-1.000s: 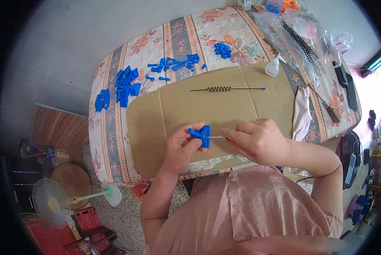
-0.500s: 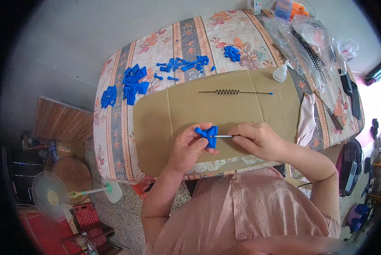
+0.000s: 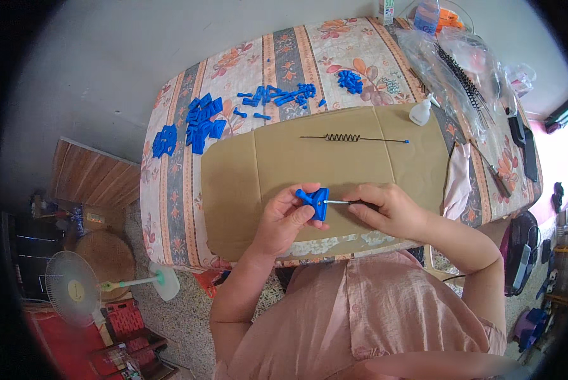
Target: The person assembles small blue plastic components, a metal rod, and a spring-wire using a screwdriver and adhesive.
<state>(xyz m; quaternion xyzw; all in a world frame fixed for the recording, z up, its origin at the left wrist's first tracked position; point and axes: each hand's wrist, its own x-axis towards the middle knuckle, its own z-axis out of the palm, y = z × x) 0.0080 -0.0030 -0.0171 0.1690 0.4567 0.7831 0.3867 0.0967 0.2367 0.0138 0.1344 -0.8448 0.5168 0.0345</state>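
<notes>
Blue piece (image 3: 320, 205) (coils (image 3: 459, 73) amid bags (image 3: 423, 56))

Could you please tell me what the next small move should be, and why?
I would probably steady the blue piece with the left hand and gently guide the metal-shafted tool against it. The left hand already grips the piece, and the right hand holds the tool with its shaft end right at the piece, so a small, careful push seems sensible.
</notes>
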